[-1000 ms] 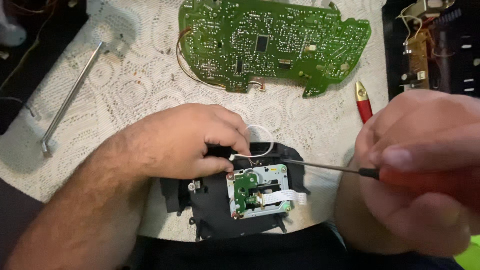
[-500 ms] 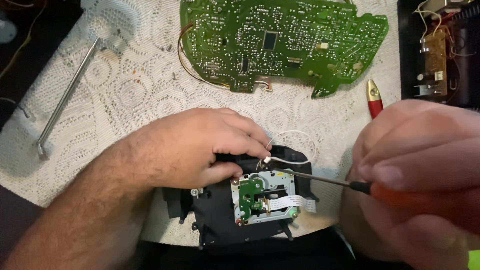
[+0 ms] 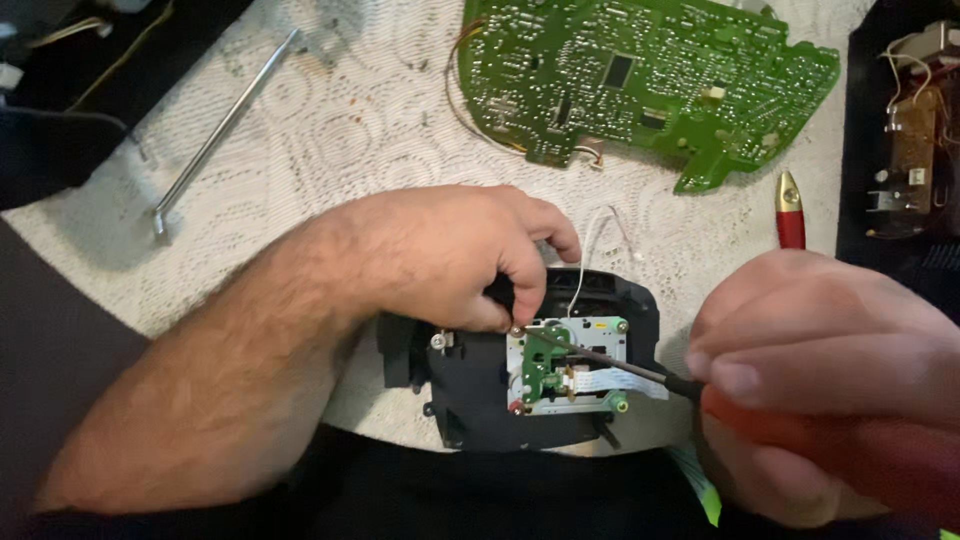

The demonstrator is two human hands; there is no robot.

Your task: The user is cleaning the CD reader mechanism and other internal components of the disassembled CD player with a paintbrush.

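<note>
drive module (image 3: 560, 370) at the near table edge | screwdriver (image 3: 610, 365) tip now on its small green board, in from the upper rim | right hand (image 3: 830, 390) closed round the red handle | left hand (image 3: 450, 260) pinches the module's top-left corner

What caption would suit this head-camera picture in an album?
Left hand steadies a black module while the right hand works a red-handled screwdriver on its small green board.

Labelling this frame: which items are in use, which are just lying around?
In use: left hand steadying black module; right hand holding red-handled screwdriver; small green board.

Lying about: large green circuit board; metal rod; red tool; lace cloth.
</note>
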